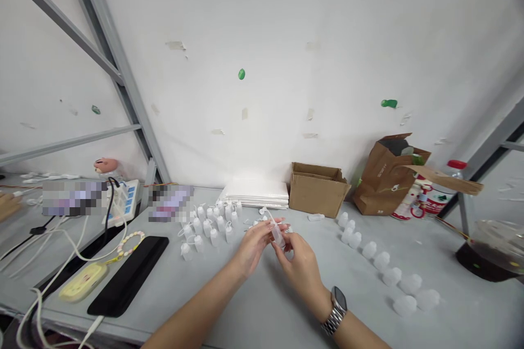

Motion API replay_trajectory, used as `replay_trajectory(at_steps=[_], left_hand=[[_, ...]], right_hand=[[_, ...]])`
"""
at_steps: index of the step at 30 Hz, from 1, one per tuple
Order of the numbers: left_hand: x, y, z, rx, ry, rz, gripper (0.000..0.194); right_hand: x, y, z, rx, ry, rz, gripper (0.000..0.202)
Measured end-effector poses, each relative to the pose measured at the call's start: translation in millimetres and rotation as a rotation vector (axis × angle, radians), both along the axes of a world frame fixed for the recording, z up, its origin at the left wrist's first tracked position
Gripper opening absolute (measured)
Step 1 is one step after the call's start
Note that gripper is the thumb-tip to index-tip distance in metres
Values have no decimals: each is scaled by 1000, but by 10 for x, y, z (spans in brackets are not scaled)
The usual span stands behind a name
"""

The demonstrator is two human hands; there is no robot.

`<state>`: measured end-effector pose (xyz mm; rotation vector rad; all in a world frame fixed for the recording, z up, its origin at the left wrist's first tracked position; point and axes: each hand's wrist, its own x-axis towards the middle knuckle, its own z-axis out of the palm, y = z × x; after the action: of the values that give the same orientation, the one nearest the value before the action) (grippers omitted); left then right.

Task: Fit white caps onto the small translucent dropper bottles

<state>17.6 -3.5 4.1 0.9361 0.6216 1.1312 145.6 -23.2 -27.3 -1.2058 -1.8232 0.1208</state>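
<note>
Between my two hands is a small translucent squeeze bottle [278, 235], tilted, with a strap and cap standing off its top. The fingers of my left hand [254, 245] close around its upper part. My right hand [301, 262], with a watch on the wrist, pinches its lower side. To the left stand several similar small bottles [214, 236] with caps on, grouped on the table. On the right, several translucent white pieces [392, 276] form a slanting line. One more small bottle [316, 217] lies on its side before the cardboard box.
A cardboard box [317, 191] and a white stack [257, 196] sit against the wall. A brown paper bag [380, 180] and a dark-filled plastic container [491, 253] are at right. At left lie a black slab [129, 275], a yellow case [83, 282], cables and a power strip [124, 204].
</note>
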Motion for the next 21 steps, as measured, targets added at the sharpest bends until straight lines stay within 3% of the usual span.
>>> replay_trajectory(at_steps=[10, 21], left_hand=[[-20, 29, -31, -45, -72, -21, 30], [-11, 11, 13, -65, 43, 33, 23]], right_hand=[[6, 3, -6, -45, 36, 16, 6], [-4, -11, -15, 19, -46, 15, 7]])
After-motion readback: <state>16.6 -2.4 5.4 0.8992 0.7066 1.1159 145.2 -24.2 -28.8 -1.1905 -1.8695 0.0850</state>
